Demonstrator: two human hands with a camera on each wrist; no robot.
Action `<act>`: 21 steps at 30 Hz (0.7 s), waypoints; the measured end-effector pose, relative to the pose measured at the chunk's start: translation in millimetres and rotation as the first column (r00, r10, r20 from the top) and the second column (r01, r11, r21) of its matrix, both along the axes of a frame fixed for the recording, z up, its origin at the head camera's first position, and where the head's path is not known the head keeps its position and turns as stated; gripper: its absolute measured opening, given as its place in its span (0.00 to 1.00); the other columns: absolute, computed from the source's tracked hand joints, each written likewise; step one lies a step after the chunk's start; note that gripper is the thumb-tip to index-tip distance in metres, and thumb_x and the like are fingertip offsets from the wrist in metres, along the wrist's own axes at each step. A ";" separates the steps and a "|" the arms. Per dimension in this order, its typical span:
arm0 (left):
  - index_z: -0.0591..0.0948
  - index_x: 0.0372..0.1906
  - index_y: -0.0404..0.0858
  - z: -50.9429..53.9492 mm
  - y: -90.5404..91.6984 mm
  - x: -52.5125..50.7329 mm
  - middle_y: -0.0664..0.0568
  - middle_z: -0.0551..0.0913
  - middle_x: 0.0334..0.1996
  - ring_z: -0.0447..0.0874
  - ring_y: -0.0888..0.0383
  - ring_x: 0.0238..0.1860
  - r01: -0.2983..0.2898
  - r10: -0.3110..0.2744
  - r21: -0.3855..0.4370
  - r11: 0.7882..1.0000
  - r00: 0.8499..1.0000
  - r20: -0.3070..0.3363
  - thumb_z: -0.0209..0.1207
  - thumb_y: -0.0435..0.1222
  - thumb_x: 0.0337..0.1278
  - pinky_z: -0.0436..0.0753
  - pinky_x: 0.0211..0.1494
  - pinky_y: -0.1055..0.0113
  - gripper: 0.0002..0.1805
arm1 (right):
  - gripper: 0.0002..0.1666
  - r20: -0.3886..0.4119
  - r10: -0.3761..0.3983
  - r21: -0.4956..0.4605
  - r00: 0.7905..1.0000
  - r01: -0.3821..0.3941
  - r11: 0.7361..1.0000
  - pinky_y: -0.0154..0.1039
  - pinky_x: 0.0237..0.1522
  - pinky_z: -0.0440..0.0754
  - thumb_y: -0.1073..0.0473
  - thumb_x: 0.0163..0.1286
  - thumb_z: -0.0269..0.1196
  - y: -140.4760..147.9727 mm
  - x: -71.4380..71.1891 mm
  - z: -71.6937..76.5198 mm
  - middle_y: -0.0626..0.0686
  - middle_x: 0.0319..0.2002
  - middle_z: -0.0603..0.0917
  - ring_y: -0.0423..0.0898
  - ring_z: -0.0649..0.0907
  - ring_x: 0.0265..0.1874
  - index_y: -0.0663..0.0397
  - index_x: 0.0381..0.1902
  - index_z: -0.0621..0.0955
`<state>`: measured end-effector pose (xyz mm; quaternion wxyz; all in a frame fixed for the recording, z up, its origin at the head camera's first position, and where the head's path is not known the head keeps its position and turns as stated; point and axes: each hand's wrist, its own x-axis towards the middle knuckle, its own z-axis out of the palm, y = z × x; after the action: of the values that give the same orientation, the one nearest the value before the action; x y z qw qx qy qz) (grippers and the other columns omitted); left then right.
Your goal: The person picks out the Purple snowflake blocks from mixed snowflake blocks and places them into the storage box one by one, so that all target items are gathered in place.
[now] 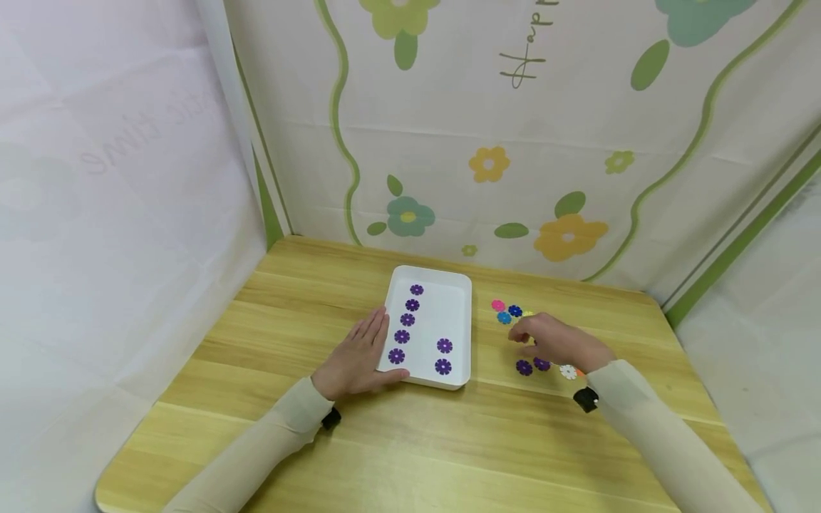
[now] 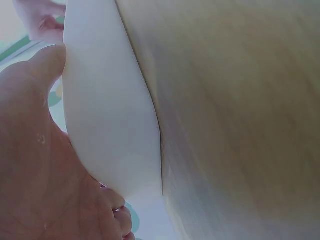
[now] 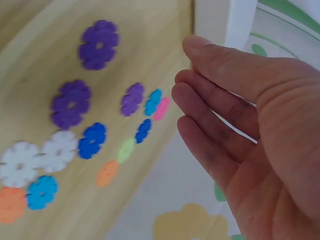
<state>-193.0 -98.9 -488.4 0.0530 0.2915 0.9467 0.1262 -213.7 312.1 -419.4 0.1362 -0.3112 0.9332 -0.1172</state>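
Observation:
A white tray (image 1: 442, 299) holds several purple flower-shaped pieces in a column at its left side and two more (image 1: 443, 366) at the lower right. Against the tray's left edge and near corner rests my left hand (image 1: 355, 360), fingers straight; the left wrist view shows that palm (image 2: 35, 150) beside the tray's outer wall (image 2: 105, 90). My right hand (image 1: 558, 342) hovers over loose pieces right of the tray. Seen in the right wrist view, this hand (image 3: 260, 110) has slightly bent fingers, holding nothing, with purple pieces (image 3: 71, 105) beyond the fingertips.
Around the right hand lie pink (image 1: 498, 305), light blue (image 1: 504, 318), dark blue (image 1: 515, 311) and white (image 1: 568, 372) flower pieces, with orange and yellow-green ones partly covered. The wooden table (image 1: 308, 285) meets a flower-printed cloth (image 1: 449, 178) at its back edge.

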 end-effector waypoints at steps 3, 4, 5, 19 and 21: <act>0.45 0.84 0.26 -1.1 -0.2 -0.1 0.34 0.39 0.86 0.40 0.40 0.88 -0.001 0.001 0.003 1.000 1.000 -0.003 0.51 0.73 0.67 0.52 0.88 0.43 0.65 | 0.16 0.007 -0.016 -0.006 1.000 0.016 1.000 0.49 0.50 0.91 0.64 0.69 0.72 9.9 6.1 -10.0 0.59 0.51 0.91 0.55 0.90 0.49 0.62 0.54 0.87; 0.45 0.84 0.26 -1.5 -0.3 0.0 0.34 0.39 0.86 0.40 0.40 0.88 -0.001 0.001 0.003 1.000 1.000 -0.004 0.51 0.73 0.67 0.52 0.88 0.43 0.65 | 0.17 0.009 -0.020 -0.008 1.000 0.020 1.000 0.49 0.49 0.91 0.64 0.69 0.73 12.6 7.8 -13.5 0.59 0.51 0.91 0.55 0.90 0.49 0.62 0.54 0.87; 0.46 0.84 0.26 -2.1 -0.6 -0.2 0.34 0.40 0.86 0.41 0.39 0.88 -0.001 0.001 0.007 1.000 1.000 -0.006 0.51 0.73 0.67 0.52 0.88 0.43 0.65 | 0.16 0.009 -0.025 -0.012 1.000 0.025 1.000 0.48 0.49 0.91 0.64 0.69 0.73 14.9 9.3 -17.2 0.58 0.50 0.91 0.54 0.90 0.48 0.62 0.53 0.87; 0.44 0.84 0.27 1.5 -0.1 1.2 0.35 0.38 0.86 0.38 0.40 0.88 0.001 -0.001 0.000 1.000 1.000 0.009 0.49 0.74 0.67 0.50 0.88 0.43 0.65 | 0.12 0.013 -0.032 -0.090 0.999 0.033 0.995 0.43 0.45 0.90 0.63 0.66 0.75 24.3 12.0 -48.1 0.53 0.45 0.89 0.46 0.87 0.43 0.57 0.47 0.89; 0.43 0.84 0.27 1.6 0.1 1.3 0.36 0.38 0.86 0.38 0.41 0.88 0.000 0.000 -0.004 1.000 1.000 0.010 0.49 0.74 0.67 0.50 0.88 0.44 0.65 | 0.10 0.046 -0.038 -0.114 0.998 0.043 0.993 0.38 0.41 0.88 0.64 0.66 0.75 25.0 8.8 -49.2 0.50 0.41 0.89 0.41 0.85 0.38 0.56 0.44 0.90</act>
<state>-191.7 -98.7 -486.8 0.0583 0.2908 0.9467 0.1256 -204.9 337.0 -468.6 0.1360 -0.2969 0.9278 -0.1802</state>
